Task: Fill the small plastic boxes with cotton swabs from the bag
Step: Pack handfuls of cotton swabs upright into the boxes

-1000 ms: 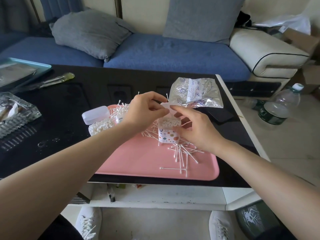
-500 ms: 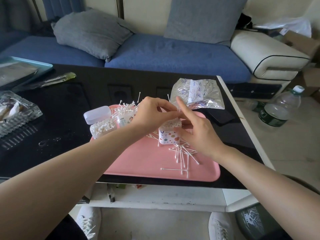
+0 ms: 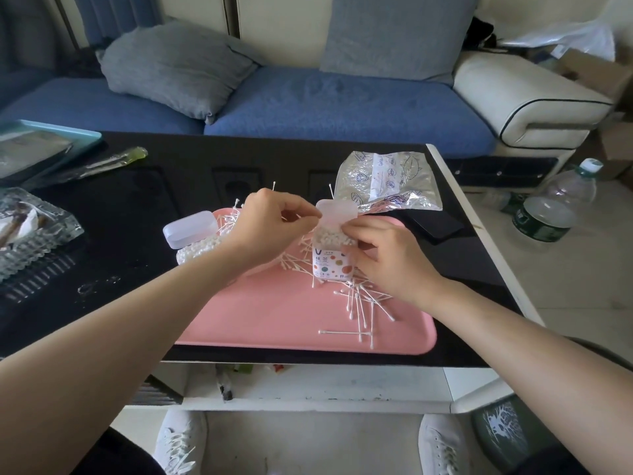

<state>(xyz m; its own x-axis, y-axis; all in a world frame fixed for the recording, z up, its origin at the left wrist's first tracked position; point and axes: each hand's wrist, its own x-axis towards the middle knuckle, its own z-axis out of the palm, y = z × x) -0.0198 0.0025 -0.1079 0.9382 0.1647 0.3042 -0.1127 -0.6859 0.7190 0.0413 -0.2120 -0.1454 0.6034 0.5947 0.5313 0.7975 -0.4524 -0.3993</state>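
Centre of frame, upright on the pink tray (image 3: 274,320) — the printed box (image 3: 329,264), crammed with swabs (image 3: 330,238), gripped at its side by the right hand (image 3: 390,258), fingers curled, its lid (image 3: 337,214) raised and seemingly pinched at the left edge by the left hand (image 3: 274,228). Likely the closing step: tuck stray tips below the rim, then fold the lid down squarely and press — gently. Just upper right of it, the bag (image 3: 387,181).

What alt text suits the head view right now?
The right hand grips a full, upright small plastic box on the pink tray; the left hand is at its raised lid. Loose cotton swabs lie around it.
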